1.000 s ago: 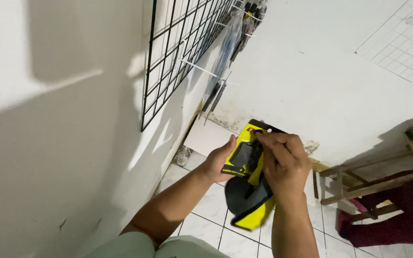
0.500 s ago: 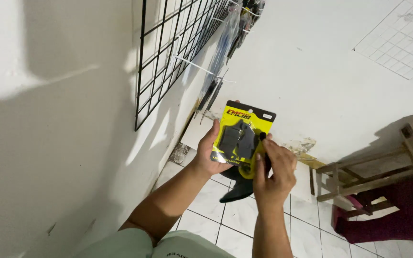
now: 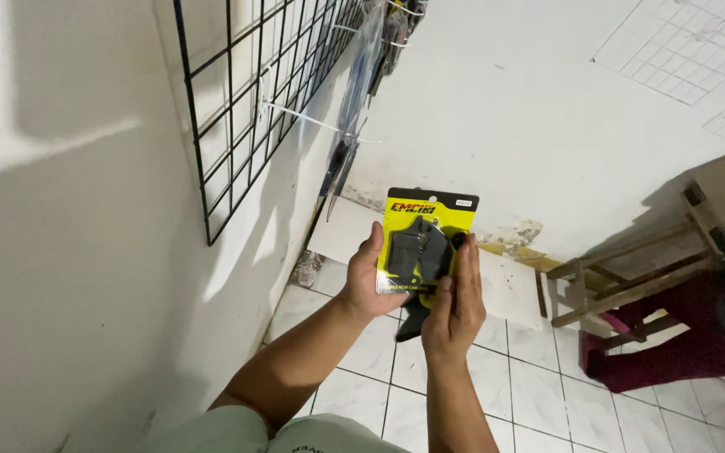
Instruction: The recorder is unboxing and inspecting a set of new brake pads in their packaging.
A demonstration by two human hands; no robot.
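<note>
We see a black wire grid panel (image 3: 253,92) hung on the white wall (image 3: 69,252) to the left, with white hooks (image 3: 308,120) sticking out of it and clear-bagged items (image 3: 361,92) hanging further along. The floor is white tile (image 3: 539,403). A wooden stool frame (image 3: 631,277) stands to the right with a dark red cloth (image 3: 673,352) below it. A pale board (image 3: 505,285) leans at the wall base, behind the hands. Nothing blocks the space between the hands and the grid.

Our left hand (image 3: 367,277) holds a yellow blister pack (image 3: 424,243) by its left edge, thumb on the front, grip pinching the card. The pack is upright, in the air near frame center, dark parts visible under the plastic. Our right hand (image 3: 455,306) is on the pack's lower right edge, fingers curled and pressed against it, grip closed on the card. A dark piece (image 3: 411,323) pokes out below the pack between both hands; we cannot tell what it is.
</note>
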